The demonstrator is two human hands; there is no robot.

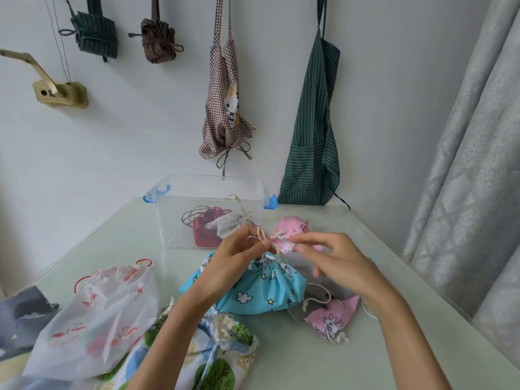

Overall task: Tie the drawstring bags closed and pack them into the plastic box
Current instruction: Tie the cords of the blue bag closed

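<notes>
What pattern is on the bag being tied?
Blue bag: white clouds, yellow stars; head view.

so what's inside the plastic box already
The plastic box holds a dark red bag with looped cord and a white printed bag lying on it. The left hand hides the box's near right corner.

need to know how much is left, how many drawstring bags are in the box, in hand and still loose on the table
In the plastic box: 2, a red bag and a white printed bag.
Being tied by the left hand and right hand: 1, the blue bag.
Loose on the table: 6 that I can make out.
Total: 9
</notes>
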